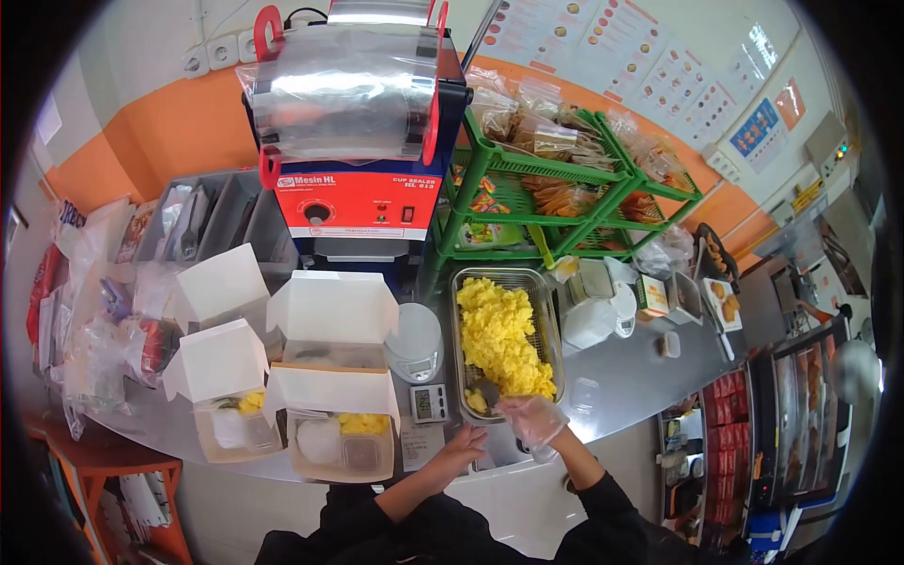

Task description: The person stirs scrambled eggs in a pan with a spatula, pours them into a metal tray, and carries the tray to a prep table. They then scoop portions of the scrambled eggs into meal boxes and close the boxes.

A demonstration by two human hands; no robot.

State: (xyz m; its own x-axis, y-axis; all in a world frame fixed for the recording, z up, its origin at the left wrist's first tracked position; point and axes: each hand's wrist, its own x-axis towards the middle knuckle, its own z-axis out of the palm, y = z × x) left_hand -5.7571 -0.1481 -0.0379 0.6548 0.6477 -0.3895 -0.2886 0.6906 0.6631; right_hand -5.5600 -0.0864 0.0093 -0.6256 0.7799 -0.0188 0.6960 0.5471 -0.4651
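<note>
A metal tray [558, 350] holds a heap of yellow scrambled egg [499, 334]. My right hand [533, 421], in a clear plastic glove, is at the tray's near edge, closed around the handle of a spoon [487, 389] whose bowl lies by the egg. Bare and with its fingers apart, my left hand [458, 454] is just left of the tray's near corner, above a printed slip [423, 446]. Two open boxes at the front left, a smaller one [218, 367] and a larger one [331, 380], contain white rice, yellow egg and small lidded cups.
A cup sealer [356, 200] stands behind the boxes, beside green racks [537, 168] of packets. Between boxes and tray are a round white scale [414, 341] and a digital timer [429, 403]. Containers [590, 320] stand right of the tray; plastic bags [104, 367] lie far left.
</note>
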